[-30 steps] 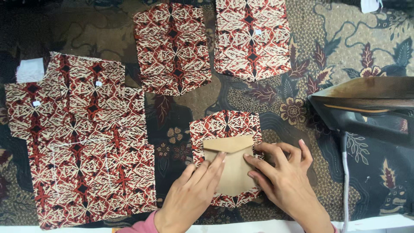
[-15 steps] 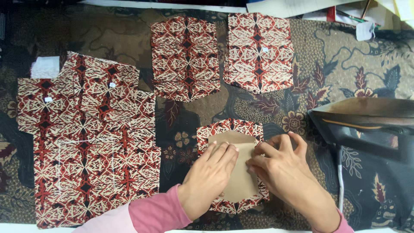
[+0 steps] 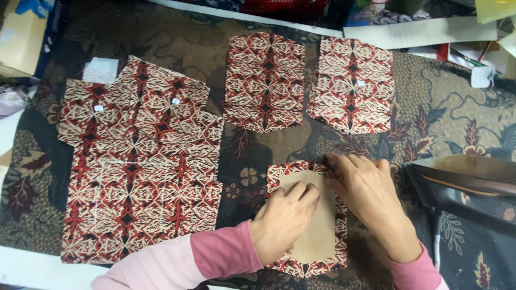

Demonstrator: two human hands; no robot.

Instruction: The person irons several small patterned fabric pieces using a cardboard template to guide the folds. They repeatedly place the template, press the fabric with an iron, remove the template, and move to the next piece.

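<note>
Head view, left to right: large red patterned fabric panel (image 3: 140,172) lies flat on the counter (image 3: 252,145). Left hand (image 3: 285,223), fingers together, presses flat on the tan paper template (image 3: 317,225) atop a small fabric piece (image 3: 306,266). Right hand (image 3: 368,196) pinches that piece's upper edge. Iron (image 3: 467,180) sits at right.

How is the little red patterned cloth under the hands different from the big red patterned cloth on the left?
The small cloth piece is far smaller than the big cloth piece. The small cloth piece has a tan paper shape lying on it; the big cloth piece has only tiny white tags. The left hand and right hand press on the small cloth piece, while the big cloth piece lies untouched. Both share the same red, black and white pattern.
</note>
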